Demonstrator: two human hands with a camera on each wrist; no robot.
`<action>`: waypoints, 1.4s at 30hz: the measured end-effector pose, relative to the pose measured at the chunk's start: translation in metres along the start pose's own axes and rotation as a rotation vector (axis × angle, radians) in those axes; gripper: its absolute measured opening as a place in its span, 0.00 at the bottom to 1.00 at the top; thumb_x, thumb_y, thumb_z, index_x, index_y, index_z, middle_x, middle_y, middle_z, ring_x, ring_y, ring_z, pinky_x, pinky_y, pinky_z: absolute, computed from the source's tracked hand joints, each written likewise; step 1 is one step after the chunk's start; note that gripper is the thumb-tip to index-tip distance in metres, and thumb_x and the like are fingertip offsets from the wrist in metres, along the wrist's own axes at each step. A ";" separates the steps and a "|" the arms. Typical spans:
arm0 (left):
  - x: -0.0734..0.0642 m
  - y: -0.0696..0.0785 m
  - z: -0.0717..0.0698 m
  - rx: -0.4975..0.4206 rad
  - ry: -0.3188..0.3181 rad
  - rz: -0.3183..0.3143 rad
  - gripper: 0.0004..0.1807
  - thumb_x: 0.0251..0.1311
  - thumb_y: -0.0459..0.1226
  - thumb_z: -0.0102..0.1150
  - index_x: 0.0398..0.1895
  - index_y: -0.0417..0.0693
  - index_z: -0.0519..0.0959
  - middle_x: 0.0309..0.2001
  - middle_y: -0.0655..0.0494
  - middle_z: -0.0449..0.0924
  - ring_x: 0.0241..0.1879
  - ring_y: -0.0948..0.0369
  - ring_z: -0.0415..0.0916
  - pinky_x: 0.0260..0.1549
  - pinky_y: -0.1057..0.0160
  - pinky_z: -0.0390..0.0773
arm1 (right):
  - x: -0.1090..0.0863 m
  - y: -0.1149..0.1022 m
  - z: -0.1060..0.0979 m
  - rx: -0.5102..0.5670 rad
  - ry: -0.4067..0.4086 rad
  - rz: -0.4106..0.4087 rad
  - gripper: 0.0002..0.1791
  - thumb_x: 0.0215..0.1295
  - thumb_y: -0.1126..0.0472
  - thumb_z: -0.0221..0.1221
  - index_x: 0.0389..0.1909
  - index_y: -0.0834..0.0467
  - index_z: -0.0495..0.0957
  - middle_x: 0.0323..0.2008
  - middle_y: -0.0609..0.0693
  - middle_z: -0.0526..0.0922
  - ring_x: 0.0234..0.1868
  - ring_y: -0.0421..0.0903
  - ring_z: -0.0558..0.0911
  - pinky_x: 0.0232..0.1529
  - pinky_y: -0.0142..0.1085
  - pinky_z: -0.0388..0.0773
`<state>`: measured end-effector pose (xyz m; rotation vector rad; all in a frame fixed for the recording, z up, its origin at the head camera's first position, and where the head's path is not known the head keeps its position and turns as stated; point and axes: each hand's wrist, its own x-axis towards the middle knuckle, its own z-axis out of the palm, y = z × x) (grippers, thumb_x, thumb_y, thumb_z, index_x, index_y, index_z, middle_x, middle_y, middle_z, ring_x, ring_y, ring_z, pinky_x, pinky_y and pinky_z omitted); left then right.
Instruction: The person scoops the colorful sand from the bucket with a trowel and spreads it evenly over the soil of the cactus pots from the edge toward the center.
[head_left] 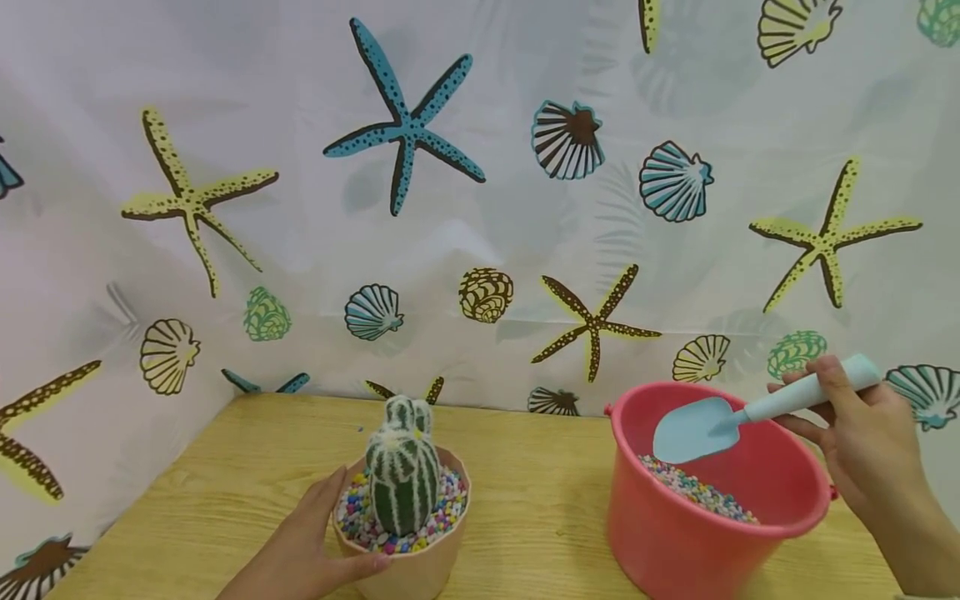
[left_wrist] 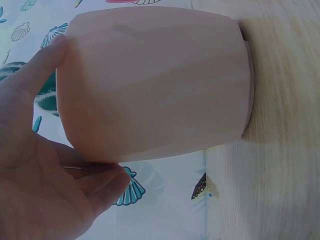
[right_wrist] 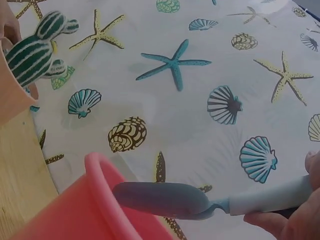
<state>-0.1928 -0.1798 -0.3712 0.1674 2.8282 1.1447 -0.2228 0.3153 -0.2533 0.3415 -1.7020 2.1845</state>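
My left hand [head_left: 303, 533] grips the side of a pale peach flowerpot [head_left: 416, 575], thumb at the front rim and fingers along the left side. In the left wrist view the pot's smooth wall [left_wrist: 160, 85] fills the middle. A green cactus with white fuzzy ridges [head_left: 405, 483] stands upright in the pot, ringed by multicoloured pebbles [head_left: 452, 498]. My right hand [head_left: 873, 442] holds a light blue trowel [head_left: 697, 429] by its handle, blade pointing left over a pink bucket [head_left: 675, 533]. The trowel's blade [right_wrist: 160, 197] overlaps the bucket's rim in the right wrist view.
Small mixed-colour pebbles [head_left: 697, 492] lie inside the bucket. Pot and bucket stand apart on a wood-grain table [head_left: 536, 492]. Behind the table hangs a white cloth [head_left: 465, 233] printed with starfish and shells. One tiny blue bit [head_left: 360, 428] lies on the table behind the pot.
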 end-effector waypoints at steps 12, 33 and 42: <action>0.000 -0.004 -0.002 0.000 -0.008 0.003 0.59 0.50 0.57 0.67 0.74 0.39 0.44 0.70 0.29 0.48 0.65 0.28 0.52 0.55 0.31 0.65 | 0.002 0.036 -0.014 -0.202 0.098 0.164 0.11 0.66 0.49 0.56 0.39 0.52 0.73 0.29 0.38 0.83 0.31 0.34 0.84 0.30 0.30 0.83; 0.003 -0.007 -0.003 0.005 -0.039 0.033 0.59 0.51 0.56 0.66 0.74 0.37 0.42 0.70 0.29 0.46 0.65 0.28 0.52 0.56 0.32 0.64 | 0.004 0.041 -0.030 -0.919 0.115 0.315 0.36 0.66 0.45 0.56 0.60 0.72 0.64 0.44 0.61 0.77 0.29 0.37 0.78 0.30 0.32 0.82; 0.007 -0.015 -0.034 -0.049 -0.055 0.083 0.45 0.69 0.53 0.45 0.73 0.34 0.40 0.71 0.26 0.41 0.68 0.29 0.44 0.55 0.32 0.64 | 0.007 0.046 -0.047 -0.972 0.040 0.319 0.33 0.70 0.49 0.51 0.59 0.74 0.58 0.48 0.71 0.69 0.28 0.40 0.76 0.26 0.33 0.79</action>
